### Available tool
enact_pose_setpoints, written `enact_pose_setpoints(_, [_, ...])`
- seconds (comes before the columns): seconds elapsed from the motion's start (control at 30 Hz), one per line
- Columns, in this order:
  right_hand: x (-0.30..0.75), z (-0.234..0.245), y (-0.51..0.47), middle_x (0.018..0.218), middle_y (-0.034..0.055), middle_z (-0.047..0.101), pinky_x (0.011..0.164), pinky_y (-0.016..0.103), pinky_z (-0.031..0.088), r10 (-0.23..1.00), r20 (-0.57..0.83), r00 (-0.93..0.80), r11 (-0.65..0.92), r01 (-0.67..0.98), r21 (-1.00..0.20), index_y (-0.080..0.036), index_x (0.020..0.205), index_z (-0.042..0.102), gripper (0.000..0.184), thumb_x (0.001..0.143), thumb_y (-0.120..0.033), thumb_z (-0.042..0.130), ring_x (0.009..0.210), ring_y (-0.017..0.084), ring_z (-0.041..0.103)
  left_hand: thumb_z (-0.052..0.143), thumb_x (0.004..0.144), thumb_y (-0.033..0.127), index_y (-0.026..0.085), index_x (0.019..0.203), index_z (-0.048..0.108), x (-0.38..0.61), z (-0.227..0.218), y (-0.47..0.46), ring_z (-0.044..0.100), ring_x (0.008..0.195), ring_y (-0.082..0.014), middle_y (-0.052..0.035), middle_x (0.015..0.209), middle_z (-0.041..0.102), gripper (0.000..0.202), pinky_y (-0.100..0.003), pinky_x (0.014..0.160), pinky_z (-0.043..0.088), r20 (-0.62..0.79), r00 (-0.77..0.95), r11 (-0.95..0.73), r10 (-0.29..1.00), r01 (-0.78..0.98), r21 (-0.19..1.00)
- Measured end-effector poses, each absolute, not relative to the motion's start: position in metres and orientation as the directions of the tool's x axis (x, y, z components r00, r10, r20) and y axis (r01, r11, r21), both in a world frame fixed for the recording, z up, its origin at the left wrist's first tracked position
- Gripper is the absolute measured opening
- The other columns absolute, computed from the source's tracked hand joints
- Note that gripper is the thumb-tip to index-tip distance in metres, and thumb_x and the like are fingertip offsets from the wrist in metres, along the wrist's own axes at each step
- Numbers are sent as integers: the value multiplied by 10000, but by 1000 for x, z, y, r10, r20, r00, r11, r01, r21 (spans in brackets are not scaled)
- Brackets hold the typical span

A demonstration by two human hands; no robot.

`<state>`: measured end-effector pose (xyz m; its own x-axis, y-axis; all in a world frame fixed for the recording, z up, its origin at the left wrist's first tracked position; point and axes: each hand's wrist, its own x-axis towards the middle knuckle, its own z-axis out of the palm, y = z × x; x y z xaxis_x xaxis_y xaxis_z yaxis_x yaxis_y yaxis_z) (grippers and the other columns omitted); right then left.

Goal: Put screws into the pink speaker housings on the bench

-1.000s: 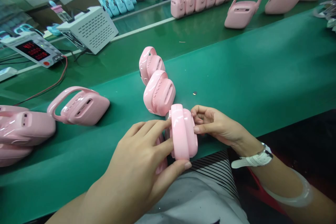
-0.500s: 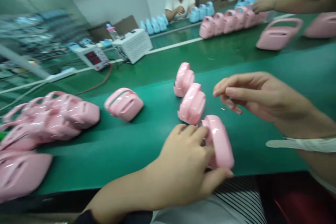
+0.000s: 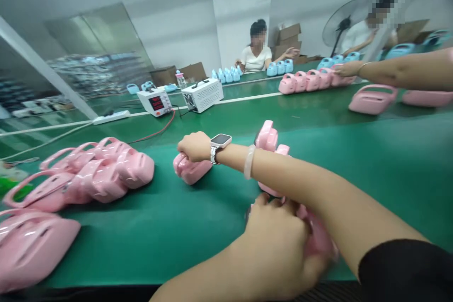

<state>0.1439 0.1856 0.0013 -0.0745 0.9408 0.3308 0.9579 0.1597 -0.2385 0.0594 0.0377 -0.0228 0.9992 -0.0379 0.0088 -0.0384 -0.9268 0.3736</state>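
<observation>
My right hand has crossed over to the left and is closed on the handle of a pink handled case lying on the green belt. A white watch and a pale bangle sit on that wrist. My left hand is curled around another pink case at the near edge of the belt, mostly hiding it. Two more pink cases stand in a row behind my right forearm, partly hidden by it.
A heap of pink cases lies at the left, one large at the near left corner. A power supply and white box stand beyond. Other people's arms work among pink and blue cases at the back.
My right hand left the near case and reached across to the left, closing on the lone case's handle. My left hand stayed on the near case. The camera tilted up.
</observation>
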Motion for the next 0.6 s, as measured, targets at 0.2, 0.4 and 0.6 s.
enact_pose_setpoints(0.2, [195, 73, 83, 703, -54, 532, 817, 275, 450, 881, 470, 56, 69, 967, -245, -146, 706, 636, 211, 865, -196, 506, 922, 160, 615, 520, 880, 456, 213, 892, 722, 60, -25, 37, 611, 1016, -320, -98, 1182, 648, 317, -555, 898, 443, -15, 999, -901, -39, -29, 433])
enact_pose_setpoints(0.4, [250, 113, -39, 694, -69, 582, 688, 213, 412, 736, 541, 407, -150, 877, -456, -137, 828, 717, 199, 806, -46, 541, 814, 90, 600, 513, 872, 419, 258, 881, 737, 64, -30, 39, 628, 1008, -325, -85, 1202, 647, 276, -581, 906, 426, -26, 999, -903, -44, -28, 428])
enact_pose_setpoints(0.6, [311, 11, -63, 902, 38, 714, 804, 336, 490, 639, 584, 501, -162, 830, -534, -170, 883, 740, 447, 615, 30, 444, 858, 200, 650, 556, 827, 452, 322, 801, 732, 66, -38, 39, 645, 828, -265, -15, 1026, 680, 220, -494, 807, 450, 35, 999, -901, -14, -28, 432])
